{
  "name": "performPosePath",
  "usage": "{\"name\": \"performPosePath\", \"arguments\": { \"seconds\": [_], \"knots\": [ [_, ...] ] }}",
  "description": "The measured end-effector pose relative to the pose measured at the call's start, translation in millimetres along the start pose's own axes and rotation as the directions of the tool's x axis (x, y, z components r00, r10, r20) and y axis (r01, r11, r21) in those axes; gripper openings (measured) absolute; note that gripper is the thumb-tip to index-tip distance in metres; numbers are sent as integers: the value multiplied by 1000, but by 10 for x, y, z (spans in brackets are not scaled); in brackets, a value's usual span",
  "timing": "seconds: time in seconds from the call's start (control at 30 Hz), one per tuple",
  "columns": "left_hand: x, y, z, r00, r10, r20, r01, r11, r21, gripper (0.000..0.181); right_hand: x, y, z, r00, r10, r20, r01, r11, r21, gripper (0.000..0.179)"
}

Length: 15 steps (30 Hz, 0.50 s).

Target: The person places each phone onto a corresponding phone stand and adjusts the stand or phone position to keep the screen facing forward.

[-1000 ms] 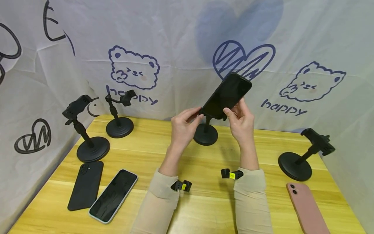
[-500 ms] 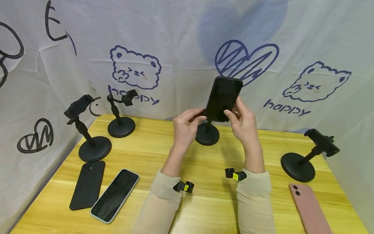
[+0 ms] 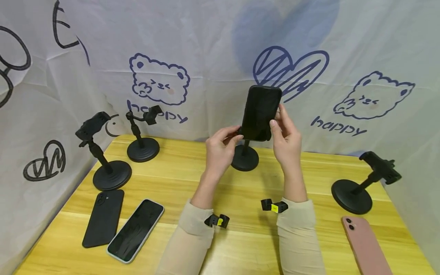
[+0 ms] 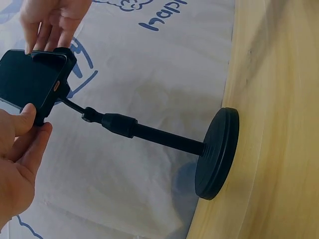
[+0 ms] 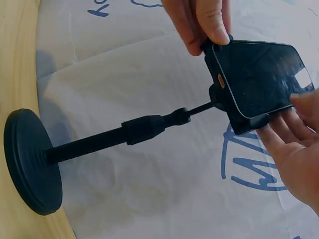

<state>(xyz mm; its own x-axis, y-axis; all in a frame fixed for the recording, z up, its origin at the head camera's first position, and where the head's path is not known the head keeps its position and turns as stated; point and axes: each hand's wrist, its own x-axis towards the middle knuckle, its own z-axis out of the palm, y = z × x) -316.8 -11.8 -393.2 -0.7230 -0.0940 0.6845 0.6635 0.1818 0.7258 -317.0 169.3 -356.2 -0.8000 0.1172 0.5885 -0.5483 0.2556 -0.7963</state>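
Phone point(image 3: 261, 112) on stand point(image 3: 245, 159), left fingers point(image 3: 228, 130) pinching clamp point(image 5: 243, 124) (partly hidden), right fingers point(image 3: 287, 119) pinching phone, pink phone point(image 3: 366, 244) cropped

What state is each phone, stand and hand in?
Held phone: screen dark, in clamp
Left hand: pinching clamp
Right hand: gripping held phone
Middle stand: standing, loaded
Front-left stand: standing, empty
Rear-left stand: standing, empty
Right stand: standing, empty
Black phone: face down
Pale phone: face up
Pink phone: face down
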Motion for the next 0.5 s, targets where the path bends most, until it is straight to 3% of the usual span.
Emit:
{"name": "performPosePath", "arguments": {
  "seconds": [0.1,0.3,0.5],
  "knots": [
    [8,28,8,999,-35,24,35,999,-18,28,18,-14,-3,997,-37,-70,36,999,-3,48],
    [6,45,-1,985,-149,84,148,989,18,36,24,-17,71,988,-100,-119,99,995,-13,46],
    [-8,39,0,980,-176,89,173,984,34,36,16,-11,93,982,-113,-149,115,993,4,43]
  ]
}}
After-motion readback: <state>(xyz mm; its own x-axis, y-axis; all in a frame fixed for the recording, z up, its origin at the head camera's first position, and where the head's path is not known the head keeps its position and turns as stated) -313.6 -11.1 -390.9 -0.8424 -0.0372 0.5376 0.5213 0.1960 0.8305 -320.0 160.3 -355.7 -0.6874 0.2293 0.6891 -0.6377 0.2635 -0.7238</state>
